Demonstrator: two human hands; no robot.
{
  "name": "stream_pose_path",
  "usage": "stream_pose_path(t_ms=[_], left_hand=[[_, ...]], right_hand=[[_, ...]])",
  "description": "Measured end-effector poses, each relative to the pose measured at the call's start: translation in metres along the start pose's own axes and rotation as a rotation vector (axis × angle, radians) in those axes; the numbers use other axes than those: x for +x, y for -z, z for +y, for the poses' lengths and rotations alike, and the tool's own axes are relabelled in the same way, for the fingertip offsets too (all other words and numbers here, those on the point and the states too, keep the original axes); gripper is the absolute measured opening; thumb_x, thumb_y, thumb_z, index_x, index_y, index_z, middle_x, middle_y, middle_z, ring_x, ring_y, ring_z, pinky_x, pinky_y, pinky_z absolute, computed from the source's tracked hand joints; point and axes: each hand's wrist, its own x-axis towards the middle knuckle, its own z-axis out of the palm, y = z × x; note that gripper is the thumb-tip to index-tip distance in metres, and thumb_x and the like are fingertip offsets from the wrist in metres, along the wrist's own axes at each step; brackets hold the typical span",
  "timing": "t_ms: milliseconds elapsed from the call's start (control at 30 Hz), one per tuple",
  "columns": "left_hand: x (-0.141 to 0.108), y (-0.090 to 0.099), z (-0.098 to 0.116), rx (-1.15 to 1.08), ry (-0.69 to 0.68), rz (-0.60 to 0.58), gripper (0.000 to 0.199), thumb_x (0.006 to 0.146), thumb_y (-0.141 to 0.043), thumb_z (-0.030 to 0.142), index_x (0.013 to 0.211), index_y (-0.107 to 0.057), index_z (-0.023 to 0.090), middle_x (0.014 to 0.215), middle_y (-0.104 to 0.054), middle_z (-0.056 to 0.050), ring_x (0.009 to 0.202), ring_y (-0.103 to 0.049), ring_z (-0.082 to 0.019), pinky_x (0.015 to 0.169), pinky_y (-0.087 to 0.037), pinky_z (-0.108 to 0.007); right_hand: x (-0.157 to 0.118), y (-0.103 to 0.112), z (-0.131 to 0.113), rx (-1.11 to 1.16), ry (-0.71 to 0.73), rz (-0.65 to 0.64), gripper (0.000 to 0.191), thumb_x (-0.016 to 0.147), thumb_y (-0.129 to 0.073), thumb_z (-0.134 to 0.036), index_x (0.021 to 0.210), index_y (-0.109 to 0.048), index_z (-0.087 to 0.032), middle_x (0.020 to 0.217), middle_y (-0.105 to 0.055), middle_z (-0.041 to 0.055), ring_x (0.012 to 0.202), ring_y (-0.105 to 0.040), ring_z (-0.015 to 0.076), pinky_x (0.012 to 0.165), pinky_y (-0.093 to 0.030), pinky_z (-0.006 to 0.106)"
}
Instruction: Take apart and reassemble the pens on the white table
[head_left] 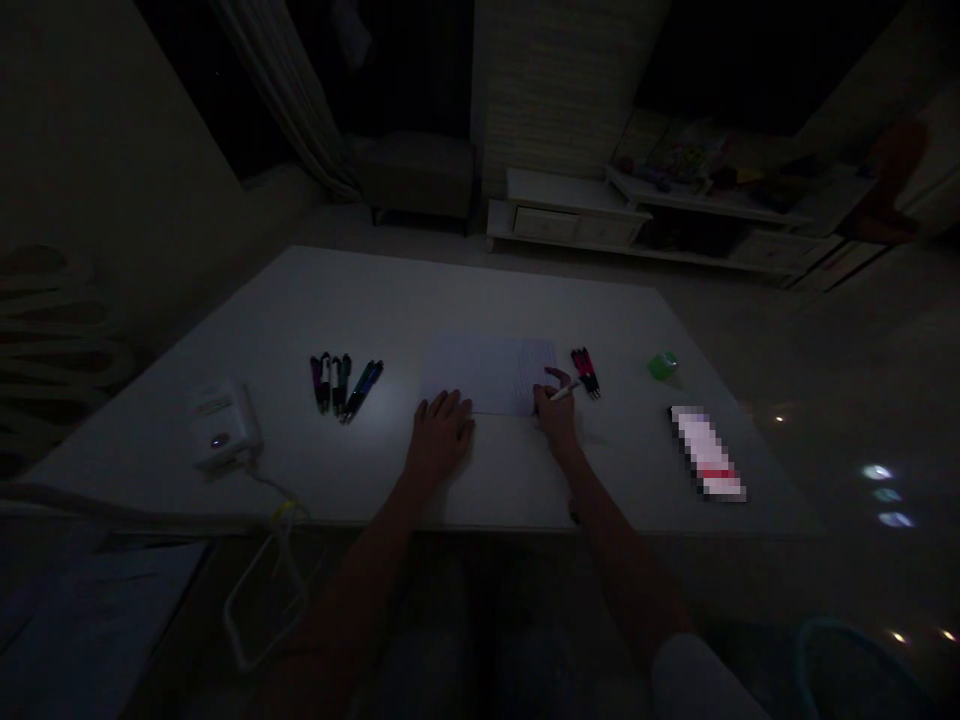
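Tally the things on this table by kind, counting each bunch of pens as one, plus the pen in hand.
Pen bunches: 2
Pen in right hand: 1
Paper sheet: 1
White box: 1
Green object: 1
Blurred item: 1
Total: 7

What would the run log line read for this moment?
left hand: fingertips on paper sheet | right hand: holding white pen | beside: red-and-black pens, mixed pens
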Motion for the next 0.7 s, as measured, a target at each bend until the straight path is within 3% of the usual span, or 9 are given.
stream_pose_path(t_ms=[67,167,300,433,567,700], left_hand=[[0.000,-0.001,0.000,0.009,0.000,0.003,0.038,0.088,-0.039,0.036,0.122,-0.052,0.026,0.136,-0.045,-0.005,0.129,-0.035,-0.024,0.108,-0.019,-0.049],[0.000,-0.001,-0.001,0.029,-0.006,0.005,0.038,0.088,-0.038,0.035,0.122,-0.051,0.026,0.136,-0.046,-0.006,0.128,-0.035,-0.024,0.108,-0.020,-0.049],[0.001,-0.002,-0.003,0.051,-0.013,0.015,0.038,0.089,-0.037,0.036,0.122,-0.052,0.024,0.136,-0.046,-0.006,0.128,-0.036,-0.024,0.108,-0.020,-0.048],[0.001,-0.002,-0.004,0.044,-0.012,0.017,0.038,0.088,-0.038,0.035,0.122,-0.053,0.025,0.135,-0.047,-0.006,0.128,-0.036,-0.024,0.107,-0.021,-0.048],[0.001,-0.002,-0.005,0.045,-0.010,0.021,0.037,0.088,-0.039,0.035,0.121,-0.053,0.025,0.134,-0.048,-0.006,0.127,-0.038,-0.024,0.107,-0.022,-0.049],[0.001,-0.002,-0.006,0.029,-0.013,0.036,0.037,0.088,-0.040,0.034,0.120,-0.054,0.025,0.133,-0.048,-0.007,0.126,-0.038,-0.025,0.106,-0.023,-0.049]], right_hand=[[-0.001,0.007,-0.004,-0.007,0.045,0.053,0.048,0.071,-0.050,-0.031,0.116,-0.047,-0.017,0.061,-0.047,-0.0054,0.047,-0.041,0.0088,0.045,-0.033,0.019],[0.000,0.030,-0.008,-0.081,0.122,0.047,0.062,0.071,-0.052,-0.029,0.129,-0.036,-0.016,0.067,-0.052,-0.0031,0.045,-0.042,0.0080,0.043,-0.034,0.020],[0.019,0.080,-0.006,-0.301,0.156,0.037,0.062,0.073,-0.050,-0.030,0.131,-0.037,-0.011,0.055,-0.048,-0.0045,0.041,-0.040,0.0094,0.042,-0.032,0.021],[0.059,0.121,0.008,-0.581,0.180,0.118,0.060,0.077,-0.049,-0.040,0.128,-0.045,-0.009,0.052,-0.051,-0.0023,0.045,-0.044,0.0127,0.050,-0.036,0.025],[0.094,0.130,0.029,-0.740,0.151,0.100,0.051,0.082,-0.043,-0.041,0.121,-0.054,-0.009,0.069,-0.063,0.0078,0.064,-0.056,0.0181,0.063,-0.040,0.028],[0.102,0.122,0.049,-0.774,0.124,0.094,0.047,0.083,-0.042,-0.040,0.118,-0.057,-0.012,0.089,-0.066,0.0121,0.080,-0.060,0.0200,0.072,-0.042,0.028]])
